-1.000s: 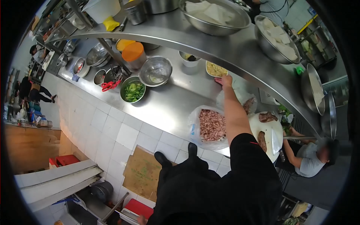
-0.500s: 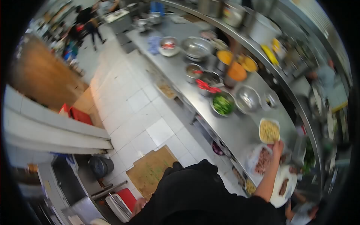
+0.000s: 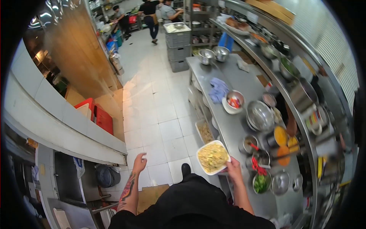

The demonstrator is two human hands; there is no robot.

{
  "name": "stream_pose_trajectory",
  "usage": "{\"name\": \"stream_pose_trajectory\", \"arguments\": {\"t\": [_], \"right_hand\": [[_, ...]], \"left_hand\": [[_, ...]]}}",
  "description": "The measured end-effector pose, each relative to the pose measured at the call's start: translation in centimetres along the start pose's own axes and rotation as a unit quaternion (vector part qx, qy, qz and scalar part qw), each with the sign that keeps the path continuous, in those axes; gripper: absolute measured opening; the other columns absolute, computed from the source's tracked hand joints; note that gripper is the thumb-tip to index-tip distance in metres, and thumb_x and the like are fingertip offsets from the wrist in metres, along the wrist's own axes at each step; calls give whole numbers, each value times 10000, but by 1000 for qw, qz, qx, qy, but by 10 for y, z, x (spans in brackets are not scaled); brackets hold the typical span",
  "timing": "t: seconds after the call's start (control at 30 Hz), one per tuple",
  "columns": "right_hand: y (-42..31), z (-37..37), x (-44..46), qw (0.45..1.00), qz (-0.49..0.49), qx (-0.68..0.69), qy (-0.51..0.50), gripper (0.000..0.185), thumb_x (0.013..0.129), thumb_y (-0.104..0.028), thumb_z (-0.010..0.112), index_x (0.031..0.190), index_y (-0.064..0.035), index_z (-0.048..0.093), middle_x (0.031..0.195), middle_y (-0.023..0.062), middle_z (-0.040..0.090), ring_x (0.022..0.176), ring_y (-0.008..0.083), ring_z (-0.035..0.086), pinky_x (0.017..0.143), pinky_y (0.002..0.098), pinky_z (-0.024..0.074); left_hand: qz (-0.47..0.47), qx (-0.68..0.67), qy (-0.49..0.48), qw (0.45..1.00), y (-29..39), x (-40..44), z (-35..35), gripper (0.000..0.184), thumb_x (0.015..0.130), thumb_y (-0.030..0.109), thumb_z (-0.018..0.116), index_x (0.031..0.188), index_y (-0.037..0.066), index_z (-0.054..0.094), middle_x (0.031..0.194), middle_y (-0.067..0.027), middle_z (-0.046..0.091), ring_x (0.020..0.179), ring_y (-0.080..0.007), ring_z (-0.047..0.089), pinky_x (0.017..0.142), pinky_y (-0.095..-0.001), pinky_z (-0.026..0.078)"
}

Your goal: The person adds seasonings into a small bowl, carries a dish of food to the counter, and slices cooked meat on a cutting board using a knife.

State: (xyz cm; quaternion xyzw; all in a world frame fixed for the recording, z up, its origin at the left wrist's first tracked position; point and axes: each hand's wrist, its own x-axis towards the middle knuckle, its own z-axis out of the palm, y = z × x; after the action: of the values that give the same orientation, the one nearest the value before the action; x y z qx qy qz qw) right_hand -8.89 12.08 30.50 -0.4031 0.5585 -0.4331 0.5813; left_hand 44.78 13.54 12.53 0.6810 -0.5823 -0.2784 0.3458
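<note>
A white square container of yellow fried rice [image 3: 212, 157] is gripped at its right rim by my right hand [image 3: 233, 169]. It is held level over the floor, beside the edge of the steel counter [image 3: 238, 133]. My left hand [image 3: 140, 162] hangs over the tiles on the other side, fingers loosely apart with nothing in them. Near my right hand on the counter are a bowl of chopped green vegetables [image 3: 261, 184], an empty metal bowl [image 3: 280, 182] and a pan with red handles [image 3: 260, 160].
Ahead runs a tiled floor [image 3: 152, 110], with a flat cardboard sheet [image 3: 152, 196] near my feet. Stacked grey crates [image 3: 178, 49] stand farther on; people work beyond them. A blue cloth [image 3: 218, 90] lies on the counter. Left are a dark bucket [image 3: 108, 176] and red crates [image 3: 103, 120].
The rice container has moved in my right hand from above the counter to over the floor in front of me. My view has turned toward the aisle, and my left hand has come forward.
</note>
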Motion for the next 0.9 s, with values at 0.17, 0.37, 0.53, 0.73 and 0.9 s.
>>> {"name": "stream_pose_trajectory", "arguments": {"t": [0.17,0.37,0.53,0.73,0.9], "right_hand": [[-57,118,180,992,2,0,-129,349,964,-88,469,1260,42,602,1060,120,710,839,194,722,656,328,628],[-125,228,358,980,-27,11,-195,382,955,-65,450,1299,40,578,1077,136,702,826,209,724,656,319,627],[-134,295,480,986,-20,6,-167,321,980,-99,479,1243,37,604,1025,135,716,798,212,727,665,324,622],[-133,344,593,997,17,22,-72,282,989,-122,493,1185,41,615,984,146,720,719,233,728,633,333,623],[-164,365,694,998,15,37,-50,277,981,-114,494,1183,38,608,965,147,719,700,239,729,610,336,627]], "left_hand": [[-243,65,62,966,-106,-114,-16,250,907,250,627,1004,23,669,886,-191,691,871,-361,667,768,-433,518],[-684,-17,-39,729,-105,-205,26,561,996,502,468,1249,31,637,1190,-222,674,1140,-356,628,974,-458,472],[-695,-5,-171,698,-127,-64,42,655,997,568,405,1293,22,615,1270,-239,633,1218,-367,584,1037,-465,435],[-380,60,-144,912,-252,308,-18,916,976,718,186,1370,-25,550,1457,-279,479,1390,-394,431,1182,-472,299],[-132,19,64,989,-143,695,-164,545,1026,463,497,1328,18,589,1259,-221,653,1155,-342,631,1014,-406,471]]}}
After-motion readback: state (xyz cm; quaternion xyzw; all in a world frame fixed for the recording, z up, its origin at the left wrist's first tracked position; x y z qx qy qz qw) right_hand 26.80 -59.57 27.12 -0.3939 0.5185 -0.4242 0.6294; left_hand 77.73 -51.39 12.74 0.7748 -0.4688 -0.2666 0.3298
